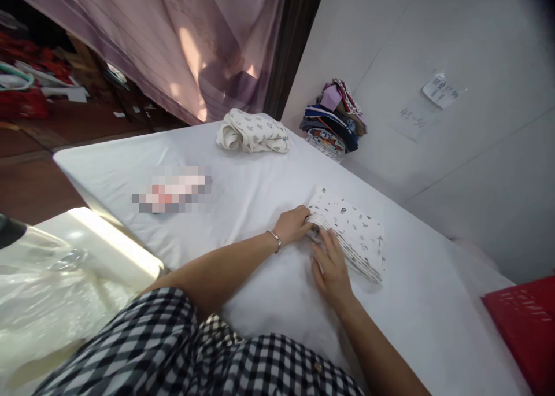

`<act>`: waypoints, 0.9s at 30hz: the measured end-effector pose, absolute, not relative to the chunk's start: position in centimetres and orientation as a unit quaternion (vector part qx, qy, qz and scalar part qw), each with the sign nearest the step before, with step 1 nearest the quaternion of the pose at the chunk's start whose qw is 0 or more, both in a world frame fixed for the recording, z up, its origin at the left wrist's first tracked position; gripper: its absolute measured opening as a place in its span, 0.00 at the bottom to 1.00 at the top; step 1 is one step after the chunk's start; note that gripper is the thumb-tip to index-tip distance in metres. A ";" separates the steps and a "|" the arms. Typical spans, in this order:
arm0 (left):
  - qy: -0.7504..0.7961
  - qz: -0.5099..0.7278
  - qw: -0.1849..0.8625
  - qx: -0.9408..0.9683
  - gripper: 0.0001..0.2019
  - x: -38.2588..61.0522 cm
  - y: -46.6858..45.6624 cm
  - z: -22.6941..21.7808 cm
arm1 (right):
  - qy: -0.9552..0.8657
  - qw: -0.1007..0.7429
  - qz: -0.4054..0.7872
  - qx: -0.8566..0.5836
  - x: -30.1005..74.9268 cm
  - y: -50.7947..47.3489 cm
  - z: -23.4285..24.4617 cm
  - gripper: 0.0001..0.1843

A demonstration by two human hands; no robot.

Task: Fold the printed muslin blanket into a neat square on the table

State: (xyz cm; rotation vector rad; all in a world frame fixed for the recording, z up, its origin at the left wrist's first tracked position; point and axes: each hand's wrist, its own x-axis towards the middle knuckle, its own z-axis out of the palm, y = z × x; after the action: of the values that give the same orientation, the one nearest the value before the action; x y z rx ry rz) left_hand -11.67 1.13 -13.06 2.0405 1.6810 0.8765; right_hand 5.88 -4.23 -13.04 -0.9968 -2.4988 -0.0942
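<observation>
Pink curtain (173,37) beside dark frame (299,43)

Table (234,196), one, white-covered, cover creased toward the left end, near-left corner rounded. Carries: folded stack (353,217), white with small dark print, lying flat, layered edge toward the wearer; bundle (255,133), white with grey print, loosely rolled, near the far edge; pinkish item (173,191) (pixelated, kind illegible), left of both. Clothes pile (333,121), multicoloured, at the far edge (support unclear).
</observation>
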 end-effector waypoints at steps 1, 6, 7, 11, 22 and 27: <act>0.595 0.307 0.177 0.722 0.08 -11.7 1.1 -13.0 | -0.910 0.230 -0.005 -0.345 6.0 -4.4 -13.4 0.21; 0.586 0.311 0.148 0.734 0.08 -11.7 1.1 -13.3 | -0.886 0.227 0.026 -0.403 6.1 -3.8 -15.3 0.27; 0.583 0.313 0.141 0.737 0.08 -11.7 1.1 -13.4 | -0.879 0.225 0.018 -0.420 6.0 -3.5 -15.4 0.27; 0.578 0.315 0.129 0.742 0.08 -11.7 1.1 -13.5 | -0.881 0.204 0.022 -0.427 5.7 -2.9 -15.4 0.30; 0.579 0.336 0.137 0.730 0.07 -11.6 1.2 -13.6 | -0.850 0.289 0.031 -0.439 7.5 -4.5 -14.7 0.24; 0.577 0.337 0.129 0.733 0.07 -11.5 1.3 -13.7 | -0.809 0.292 0.027 -0.509 10.0 -4.7 -16.0 0.25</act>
State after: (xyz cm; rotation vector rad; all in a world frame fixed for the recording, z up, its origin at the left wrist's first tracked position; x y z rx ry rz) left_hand -11.51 1.26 -13.69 2.1314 1.6763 0.9786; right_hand 9.95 -4.71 -15.96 -1.3557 -2.1574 0.0707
